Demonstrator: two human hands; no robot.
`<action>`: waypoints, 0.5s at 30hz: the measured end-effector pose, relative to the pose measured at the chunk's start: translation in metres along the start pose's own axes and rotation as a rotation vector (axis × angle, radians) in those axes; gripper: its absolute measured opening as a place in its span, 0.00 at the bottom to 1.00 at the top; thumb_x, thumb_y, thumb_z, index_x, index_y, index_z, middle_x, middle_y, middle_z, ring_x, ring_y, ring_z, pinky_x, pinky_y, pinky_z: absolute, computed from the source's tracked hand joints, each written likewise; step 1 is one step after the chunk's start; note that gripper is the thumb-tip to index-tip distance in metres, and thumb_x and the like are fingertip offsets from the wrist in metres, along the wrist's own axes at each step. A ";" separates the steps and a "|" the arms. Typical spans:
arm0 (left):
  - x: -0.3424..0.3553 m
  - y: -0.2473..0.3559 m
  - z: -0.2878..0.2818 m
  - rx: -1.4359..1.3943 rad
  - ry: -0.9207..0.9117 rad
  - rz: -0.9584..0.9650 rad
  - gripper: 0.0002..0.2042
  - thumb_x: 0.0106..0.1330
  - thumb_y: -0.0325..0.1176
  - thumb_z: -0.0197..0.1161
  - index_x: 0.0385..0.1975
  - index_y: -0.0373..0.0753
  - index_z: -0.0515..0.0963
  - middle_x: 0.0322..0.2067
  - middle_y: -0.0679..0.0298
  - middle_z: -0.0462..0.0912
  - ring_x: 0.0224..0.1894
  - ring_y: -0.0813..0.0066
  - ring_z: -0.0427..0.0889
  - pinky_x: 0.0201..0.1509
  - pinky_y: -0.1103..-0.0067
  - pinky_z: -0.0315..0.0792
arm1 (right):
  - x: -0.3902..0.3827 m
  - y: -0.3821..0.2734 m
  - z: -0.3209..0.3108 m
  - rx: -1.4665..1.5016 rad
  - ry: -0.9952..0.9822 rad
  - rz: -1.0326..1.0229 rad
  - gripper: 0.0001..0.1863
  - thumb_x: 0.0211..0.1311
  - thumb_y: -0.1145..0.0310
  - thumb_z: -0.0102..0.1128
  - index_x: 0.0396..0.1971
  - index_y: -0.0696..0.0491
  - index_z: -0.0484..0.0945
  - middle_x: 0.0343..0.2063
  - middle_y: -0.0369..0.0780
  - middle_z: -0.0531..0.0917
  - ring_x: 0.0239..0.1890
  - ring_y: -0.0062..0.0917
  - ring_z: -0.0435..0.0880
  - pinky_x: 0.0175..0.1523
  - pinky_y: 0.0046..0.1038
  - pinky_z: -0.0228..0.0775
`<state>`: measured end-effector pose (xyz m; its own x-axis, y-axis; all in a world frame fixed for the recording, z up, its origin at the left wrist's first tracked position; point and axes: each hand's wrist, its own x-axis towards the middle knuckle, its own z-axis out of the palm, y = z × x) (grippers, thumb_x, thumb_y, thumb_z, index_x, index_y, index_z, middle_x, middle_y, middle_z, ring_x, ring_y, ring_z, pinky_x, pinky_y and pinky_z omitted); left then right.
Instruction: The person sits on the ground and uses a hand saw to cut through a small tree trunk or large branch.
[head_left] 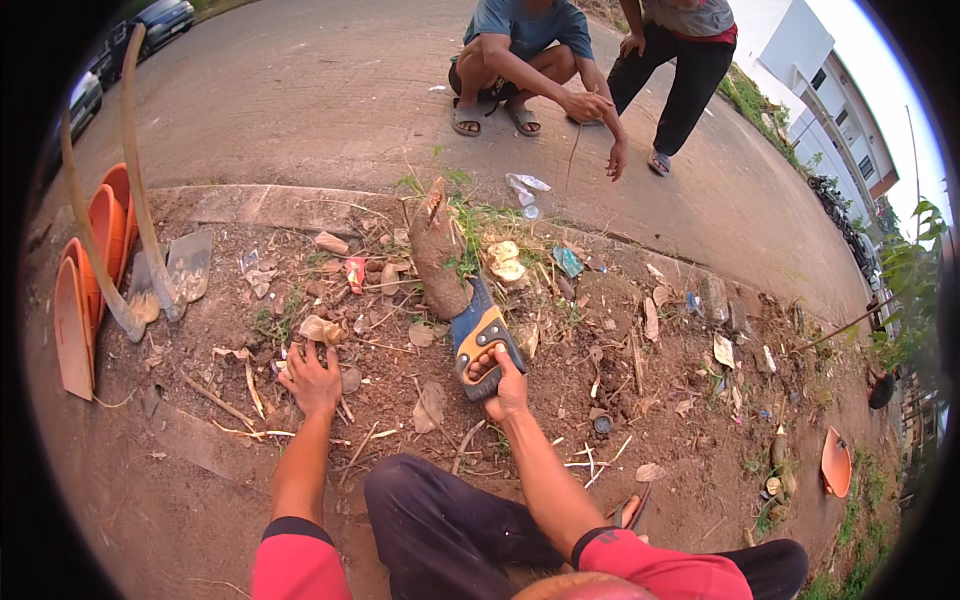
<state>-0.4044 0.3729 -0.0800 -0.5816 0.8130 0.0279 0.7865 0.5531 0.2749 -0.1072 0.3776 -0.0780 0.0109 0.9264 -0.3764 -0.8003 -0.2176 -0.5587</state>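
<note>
My right hand (505,388) is wrapped round the black and orange handle of a hand saw (478,330). Its blue blade points away from me and meets the near end of a thick brown tree stump (435,255); how deep the blade sits in the wood cannot be made out. The stump's far end is jagged and splintered. My left hand (312,378) rests on the brown soil with its fingers spread, holding nothing. Just beyond its fingertips lies a pale tan chunk (323,331), perhaps wood or a dry leaf.
Orange pans (88,270) and long wooden-handled tools (145,170) stand at the left. Across the kerb, a person (530,60) squats on the road and another (680,70) stands beside. Cut wood (505,260), litter and twigs lie around the stump. Another orange piece (836,462) lies far right.
</note>
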 end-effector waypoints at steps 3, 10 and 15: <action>0.009 -0.002 0.006 0.023 0.033 0.009 0.27 0.67 0.53 0.47 0.61 0.45 0.65 0.64 0.55 0.57 0.68 0.60 0.54 0.69 0.52 0.41 | 0.005 -0.004 0.007 0.119 -0.023 0.014 0.16 0.67 0.54 0.51 0.24 0.48 0.67 0.19 0.33 0.72 0.24 0.23 0.74 0.34 0.29 0.72; 0.014 0.002 -0.001 -0.003 0.022 -0.019 0.26 0.66 0.52 0.48 0.61 0.47 0.64 0.64 0.56 0.57 0.68 0.61 0.53 0.69 0.52 0.40 | 0.016 -0.005 0.014 0.042 -0.089 0.020 0.16 0.68 0.56 0.50 0.23 0.49 0.63 0.17 0.33 0.69 0.23 0.25 0.72 0.31 0.30 0.69; -0.005 -0.005 -0.017 -0.024 -0.021 -0.024 0.27 0.66 0.52 0.47 0.62 0.47 0.63 0.65 0.55 0.56 0.69 0.60 0.51 0.70 0.53 0.38 | -0.013 0.006 0.002 0.100 -0.072 0.028 0.11 0.66 0.60 0.51 0.35 0.52 0.76 0.23 0.36 0.79 0.28 0.29 0.79 0.39 0.34 0.75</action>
<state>-0.4091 0.3631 -0.0652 -0.5955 0.8034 0.0013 0.7671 0.5681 0.2981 -0.1132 0.3655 -0.0748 -0.0525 0.9407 -0.3351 -0.8557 -0.2153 -0.4705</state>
